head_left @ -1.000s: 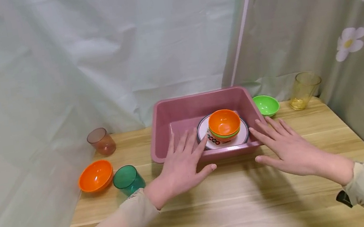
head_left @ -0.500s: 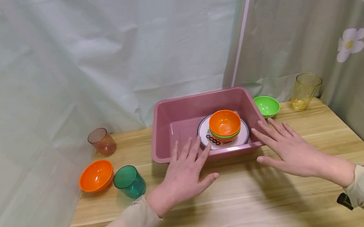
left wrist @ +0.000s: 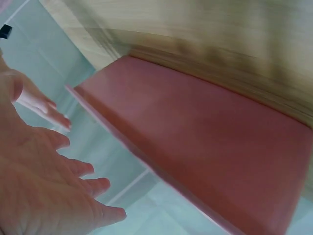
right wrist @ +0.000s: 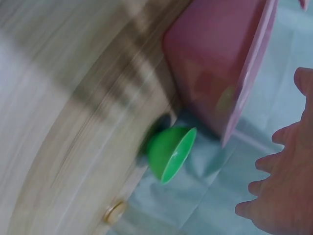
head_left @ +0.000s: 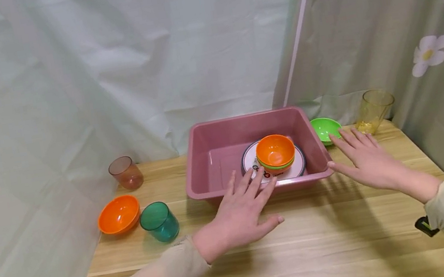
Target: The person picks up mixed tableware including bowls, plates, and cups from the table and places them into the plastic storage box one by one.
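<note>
A pink plastic basin (head_left: 212,159) stands at the back of the table, holding a white plate (head_left: 247,156) with a stack of small bowls on it, an orange bowl (head_left: 275,150) on top. My left hand (head_left: 240,219) hovers palm down by the basin's front rim, fingers spread and holding nothing. To the right of the basin is my right hand (head_left: 369,163), its fingers also spread and free of any object. Its fingertips are nearest a green bowl (head_left: 326,128), which lies beyond them beside the basin. In the right wrist view the green bowl (right wrist: 168,152) sits apart from the hand.
A yellow clear glass (head_left: 373,108) stands at the back right, partly behind the right fingers. On the left are a brownish clear cup (head_left: 126,173), an orange bowl (head_left: 119,215) and a green clear cup (head_left: 159,222). Curtains (head_left: 206,43) hang behind the wooden table (head_left: 303,257).
My right hand has moved right and slightly away from me, from the basin's corner toward the green bowl. The left hand has shifted a little to the right. The dishes have stayed put.
</note>
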The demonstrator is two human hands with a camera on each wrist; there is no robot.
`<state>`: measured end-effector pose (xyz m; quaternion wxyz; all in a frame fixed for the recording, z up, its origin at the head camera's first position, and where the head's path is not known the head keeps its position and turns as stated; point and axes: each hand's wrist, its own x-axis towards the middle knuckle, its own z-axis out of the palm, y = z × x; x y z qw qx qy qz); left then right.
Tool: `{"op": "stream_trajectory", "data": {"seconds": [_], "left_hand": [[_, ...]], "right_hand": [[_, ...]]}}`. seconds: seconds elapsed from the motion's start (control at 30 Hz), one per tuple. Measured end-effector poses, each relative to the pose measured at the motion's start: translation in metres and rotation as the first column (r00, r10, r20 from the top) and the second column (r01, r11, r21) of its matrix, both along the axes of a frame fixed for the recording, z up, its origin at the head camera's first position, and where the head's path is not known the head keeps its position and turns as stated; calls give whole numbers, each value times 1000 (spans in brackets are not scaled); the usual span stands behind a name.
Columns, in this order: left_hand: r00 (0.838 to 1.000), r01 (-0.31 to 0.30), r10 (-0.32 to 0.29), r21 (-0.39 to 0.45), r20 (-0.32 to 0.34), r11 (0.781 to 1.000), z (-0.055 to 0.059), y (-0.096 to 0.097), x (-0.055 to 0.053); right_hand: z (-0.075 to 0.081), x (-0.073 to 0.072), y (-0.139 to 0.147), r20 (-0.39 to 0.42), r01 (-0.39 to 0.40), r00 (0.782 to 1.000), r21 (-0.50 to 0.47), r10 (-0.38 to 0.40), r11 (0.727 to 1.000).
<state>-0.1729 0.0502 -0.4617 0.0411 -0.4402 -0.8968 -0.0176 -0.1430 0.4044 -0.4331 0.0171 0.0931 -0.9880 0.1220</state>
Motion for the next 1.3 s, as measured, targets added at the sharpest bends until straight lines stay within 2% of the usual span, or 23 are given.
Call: {"op": "stream_trajectory", "data": {"seconds": [0.13,0.37,0.5,0.63,0.73,0.87,1.1,1.2,1.3], "left_hand": [[999,37,-38,-15,-7,999,4,12,3],[994,103,-104,-25,-18,994,11,39,3],[995,103,-103,-24,0,994,11,53,1],[996,83,-83,-19,11,996,10,66,-2],[997,80,-80,-31,15,996,8,76,-4],[995,94,-93,-58,31,994,8,87,-7],[990,126,-120,-88,68,988,6,97,-10],[990,132,-126,-94,63,987,4,99,-10],[991,127,-122,-101,51,987,1,100,-10]], "right_hand": [[-3,-13,17,40,54,998,-23,-53,998],[-20,-40,44,82,127,989,-90,-119,988],[-29,-53,55,99,141,987,-160,-126,977],[-34,-66,64,197,179,972,-252,-131,951],[-35,-73,67,293,254,943,-325,-159,911],[-37,-80,68,372,341,908,-387,-193,856],[-49,-91,71,450,425,874,-525,-183,738],[-51,-94,71,481,466,858,-582,-179,666],[-52,-96,70,518,507,840,-636,-165,582]]}}
